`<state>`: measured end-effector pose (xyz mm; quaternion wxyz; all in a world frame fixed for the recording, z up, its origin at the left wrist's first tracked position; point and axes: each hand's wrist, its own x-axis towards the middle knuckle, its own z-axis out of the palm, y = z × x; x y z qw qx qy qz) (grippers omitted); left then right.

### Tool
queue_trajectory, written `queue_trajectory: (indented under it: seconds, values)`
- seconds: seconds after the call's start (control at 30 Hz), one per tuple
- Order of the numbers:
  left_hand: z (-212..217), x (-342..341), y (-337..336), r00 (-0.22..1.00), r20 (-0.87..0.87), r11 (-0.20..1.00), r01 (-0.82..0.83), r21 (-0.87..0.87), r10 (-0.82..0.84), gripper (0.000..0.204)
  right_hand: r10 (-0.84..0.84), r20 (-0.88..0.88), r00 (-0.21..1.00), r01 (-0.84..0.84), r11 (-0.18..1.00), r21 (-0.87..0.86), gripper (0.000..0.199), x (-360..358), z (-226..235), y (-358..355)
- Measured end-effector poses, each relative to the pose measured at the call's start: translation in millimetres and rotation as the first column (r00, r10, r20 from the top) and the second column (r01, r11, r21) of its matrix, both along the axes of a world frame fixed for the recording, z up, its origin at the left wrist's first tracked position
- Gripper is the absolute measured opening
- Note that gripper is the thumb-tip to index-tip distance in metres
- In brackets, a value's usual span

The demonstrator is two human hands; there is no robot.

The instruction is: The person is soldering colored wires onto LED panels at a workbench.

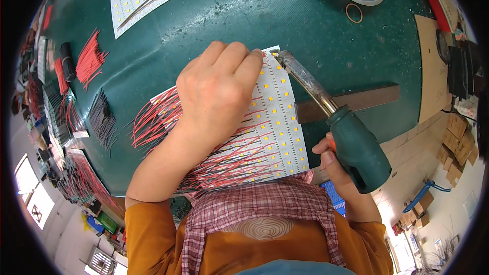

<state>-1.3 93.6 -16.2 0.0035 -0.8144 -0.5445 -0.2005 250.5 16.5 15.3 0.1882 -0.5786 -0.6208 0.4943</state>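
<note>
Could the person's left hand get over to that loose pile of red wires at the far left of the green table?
Probably yes. The left hand rests on the white LED board, and only bare green table lies between it and the red wires. It holds nothing visible.

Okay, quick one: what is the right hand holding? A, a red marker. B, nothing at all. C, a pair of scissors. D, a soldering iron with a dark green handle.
D: the right hand grips a soldering iron by its dark green handle, its tip at the top corner of the white LED board, where the left hand presses down.
</note>
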Motion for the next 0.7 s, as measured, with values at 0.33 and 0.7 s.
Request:
queue_trajectory:
  seconds: [0.33, 0.7]
  values:
    - [-11.7, -8.2, -7.7, 0.995, 0.099, 0.995, 0.018, 0.103, -0.028, 0.023, 0.039, 0.134, 0.99, -0.049, 0.996, 0.076, 0.025, 0.1, -3.1, -12.9]
    - [-9.6, -4.7, -5.1, 0.994, -0.017, 0.993, 0.108, 0.041, -0.108, 0.026, 0.153, -0.018, 0.988, -0.15, 0.983, 0.102, 0.012, 6.2, -14.1, -9.2]
